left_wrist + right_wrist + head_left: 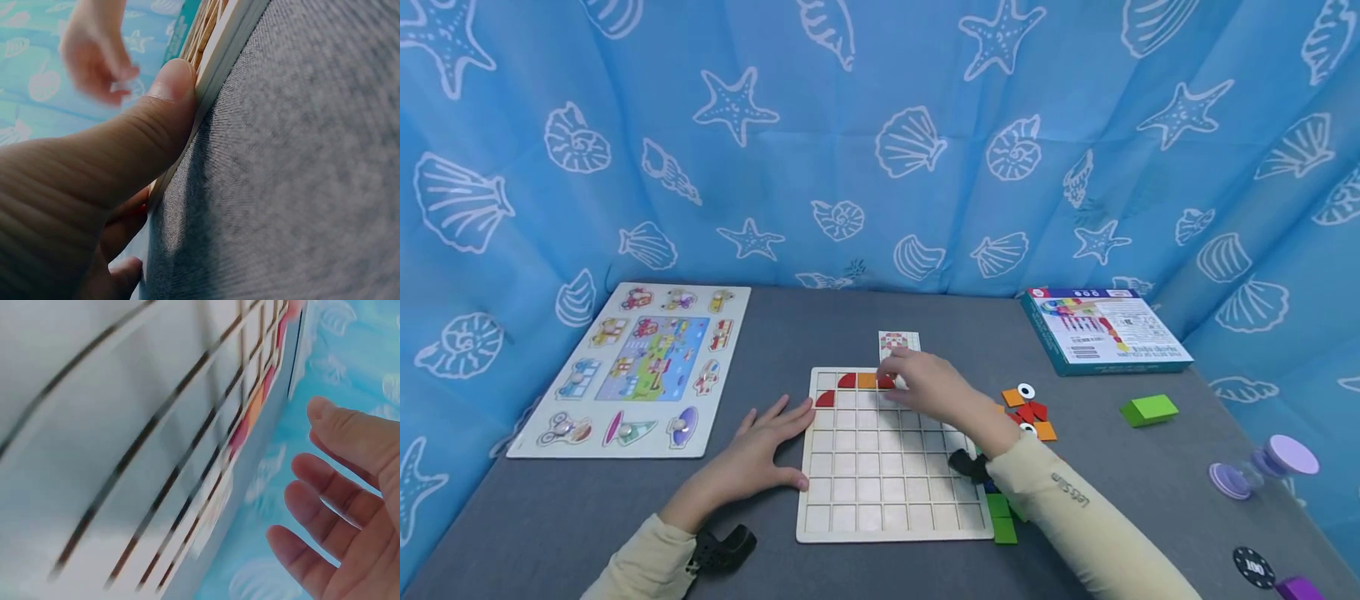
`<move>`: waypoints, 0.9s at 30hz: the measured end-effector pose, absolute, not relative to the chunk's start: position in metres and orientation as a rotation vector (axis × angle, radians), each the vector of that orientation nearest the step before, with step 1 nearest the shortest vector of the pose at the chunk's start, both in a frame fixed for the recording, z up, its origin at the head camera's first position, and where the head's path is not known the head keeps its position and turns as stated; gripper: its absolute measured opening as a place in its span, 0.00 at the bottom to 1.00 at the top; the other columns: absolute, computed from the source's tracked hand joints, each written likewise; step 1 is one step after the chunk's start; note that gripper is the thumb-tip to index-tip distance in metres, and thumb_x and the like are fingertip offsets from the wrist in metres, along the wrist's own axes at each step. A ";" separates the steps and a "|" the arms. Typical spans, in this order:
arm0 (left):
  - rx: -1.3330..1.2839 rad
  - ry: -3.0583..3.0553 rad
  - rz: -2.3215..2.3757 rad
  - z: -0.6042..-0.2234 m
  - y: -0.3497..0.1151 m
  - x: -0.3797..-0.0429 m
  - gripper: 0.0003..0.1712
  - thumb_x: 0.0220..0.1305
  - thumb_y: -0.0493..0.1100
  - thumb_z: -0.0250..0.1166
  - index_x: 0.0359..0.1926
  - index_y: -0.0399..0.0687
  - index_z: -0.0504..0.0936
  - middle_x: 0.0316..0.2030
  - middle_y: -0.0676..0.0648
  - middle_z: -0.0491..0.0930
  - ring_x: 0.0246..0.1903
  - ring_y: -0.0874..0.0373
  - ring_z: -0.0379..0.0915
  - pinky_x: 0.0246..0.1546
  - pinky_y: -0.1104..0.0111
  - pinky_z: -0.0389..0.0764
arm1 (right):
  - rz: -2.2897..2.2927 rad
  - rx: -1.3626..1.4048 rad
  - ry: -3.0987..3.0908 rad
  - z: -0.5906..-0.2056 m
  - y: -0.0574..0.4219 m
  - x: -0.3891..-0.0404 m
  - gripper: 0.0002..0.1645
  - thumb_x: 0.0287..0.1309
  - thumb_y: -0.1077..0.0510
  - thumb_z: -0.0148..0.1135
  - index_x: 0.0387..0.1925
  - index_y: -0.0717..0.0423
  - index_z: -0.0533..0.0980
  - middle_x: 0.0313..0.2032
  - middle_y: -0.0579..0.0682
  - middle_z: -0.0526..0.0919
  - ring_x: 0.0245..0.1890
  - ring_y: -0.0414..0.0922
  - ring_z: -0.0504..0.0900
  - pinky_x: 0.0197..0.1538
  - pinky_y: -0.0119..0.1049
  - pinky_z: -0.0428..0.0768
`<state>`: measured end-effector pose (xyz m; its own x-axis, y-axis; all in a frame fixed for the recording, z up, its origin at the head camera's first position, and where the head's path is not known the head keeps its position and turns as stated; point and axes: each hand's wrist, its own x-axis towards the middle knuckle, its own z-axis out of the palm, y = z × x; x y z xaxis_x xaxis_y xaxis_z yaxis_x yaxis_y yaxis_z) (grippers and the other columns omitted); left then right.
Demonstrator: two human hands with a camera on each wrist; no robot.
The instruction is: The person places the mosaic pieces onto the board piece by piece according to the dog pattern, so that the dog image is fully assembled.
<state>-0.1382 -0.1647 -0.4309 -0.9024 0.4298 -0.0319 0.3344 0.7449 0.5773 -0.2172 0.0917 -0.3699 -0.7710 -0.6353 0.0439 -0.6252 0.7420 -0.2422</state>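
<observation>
board [870,477] lies on the table [842,573] — left hand [767,450] spread, thumb at its edge; right hand [927,386], fingers apart, hovers by the top row, where a stray fingertip could nudge red tiles [824,399] askew.

"Let's Slim" on right sleeve [1084,518]

Your left hand [765,454]: fingers spread, thumb held well apart. Your right hand [928,387]: raised, fingers loosely bent, thumb clear of them. Your right forearm [1078,521]: extended forward and inward.
</observation>
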 end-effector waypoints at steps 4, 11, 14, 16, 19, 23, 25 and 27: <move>0.613 2.770 0.887 -0.429 -0.164 -0.138 0.55 0.36 0.62 0.69 0.66 0.53 0.57 0.66 0.53 0.51 0.67 0.47 0.35 0.59 0.42 0.33 | -0.370 -0.929 2.950 -0.371 0.137 -0.209 0.11 0.47 0.56 0.65 0.36 0.49 0.78 0.28 0.42 0.73 0.26 0.39 0.70 0.27 0.31 0.69; 0.621 2.778 0.886 -0.429 -0.164 -0.137 0.55 0.35 0.62 0.69 0.66 0.52 0.58 0.66 0.52 0.52 0.67 0.46 0.36 0.59 0.41 0.33 | -0.379 -0.800 2.961 -0.384 0.191 -0.196 0.10 0.46 0.56 0.67 0.34 0.50 0.79 0.25 0.40 0.71 0.24 0.37 0.68 0.27 0.29 0.68; 0.614 2.779 0.889 -0.430 -0.165 -0.137 0.55 0.35 0.62 0.69 0.66 0.53 0.57 0.66 0.53 0.52 0.67 0.47 0.36 0.59 0.42 0.34 | -0.374 -0.784 2.939 -0.386 0.201 -0.194 0.09 0.45 0.57 0.67 0.33 0.50 0.79 0.27 0.42 0.74 0.25 0.38 0.69 0.28 0.29 0.70; 0.615 2.780 0.891 -0.430 -0.165 -0.137 0.55 0.35 0.62 0.69 0.66 0.52 0.57 0.66 0.53 0.52 0.67 0.46 0.36 0.59 0.42 0.34 | -0.348 -0.789 2.921 -0.388 0.204 -0.193 0.10 0.45 0.58 0.67 0.33 0.51 0.79 0.28 0.43 0.74 0.25 0.38 0.69 0.28 0.29 0.71; 0.612 2.782 0.887 -0.430 -0.166 -0.137 0.55 0.35 0.63 0.68 0.66 0.52 0.57 0.66 0.53 0.52 0.67 0.47 0.36 0.59 0.42 0.34 | -0.300 -0.789 2.909 -0.390 0.205 -0.192 0.11 0.45 0.57 0.67 0.35 0.51 0.80 0.30 0.43 0.74 0.25 0.36 0.69 0.30 0.28 0.72; 0.615 2.785 0.882 -0.430 -0.165 -0.137 0.55 0.35 0.63 0.68 0.66 0.53 0.57 0.66 0.53 0.52 0.67 0.47 0.36 0.59 0.42 0.34 | -0.257 -0.771 2.920 -0.392 0.204 -0.192 0.13 0.43 0.56 0.68 0.35 0.51 0.79 0.30 0.43 0.74 0.25 0.36 0.68 0.30 0.28 0.72; 0.615 2.781 0.888 -0.430 -0.165 -0.137 0.55 0.36 0.63 0.69 0.66 0.53 0.57 0.66 0.54 0.52 0.67 0.48 0.36 0.59 0.42 0.34 | -0.266 -0.746 2.930 -0.392 0.203 -0.194 0.13 0.42 0.56 0.69 0.34 0.51 0.79 0.30 0.43 0.74 0.25 0.37 0.69 0.31 0.28 0.73; 0.615 2.778 0.889 -0.429 -0.165 -0.137 0.55 0.36 0.62 0.69 0.66 0.53 0.57 0.66 0.54 0.52 0.67 0.48 0.36 0.59 0.42 0.34 | -0.295 -0.730 2.928 -0.392 0.203 -0.195 0.12 0.42 0.57 0.68 0.34 0.52 0.78 0.30 0.43 0.74 0.26 0.38 0.69 0.30 0.29 0.73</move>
<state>-0.1373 -0.1651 -0.4293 -0.9027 0.4295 -0.0267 0.3343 0.7389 0.5851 -0.1952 0.2027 -0.3918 -0.8785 -0.4741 -0.0590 -0.4528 0.8656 -0.2140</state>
